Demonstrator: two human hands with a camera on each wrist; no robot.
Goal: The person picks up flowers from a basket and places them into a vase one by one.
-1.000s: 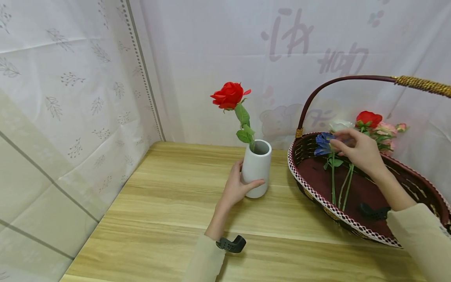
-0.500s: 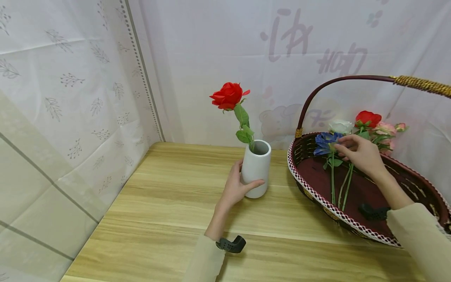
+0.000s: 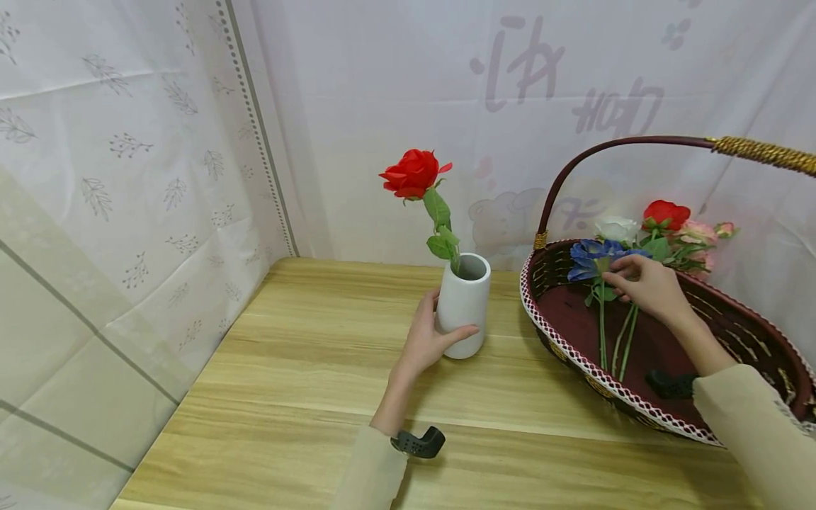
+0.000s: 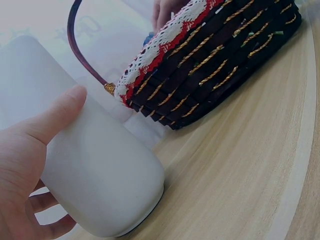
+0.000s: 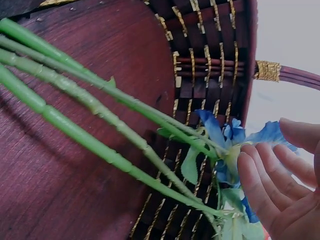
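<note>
- Head: white vase (image 3: 463, 312) on the desk (image 3: 306, 382) gets held by the left hand (image 3: 426, 338); blue flower (image 3: 588, 259) in the basket (image 3: 564, 312) is reached by the right hand (image 3: 650, 285).
- Left wrist: vase's wrapped by fingers (image 4: 44, 201), could be tipped if they slacken.
- Right wrist: fingers loosely extended, no pinch seen; neighbours could get dragged by crossed stems (image 5: 85, 96) tbh.

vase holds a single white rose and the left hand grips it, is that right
Not quite: the rose in the vase is red, not white, as the head view shows. It is a single rose, and the left hand does grip the vase.
</note>
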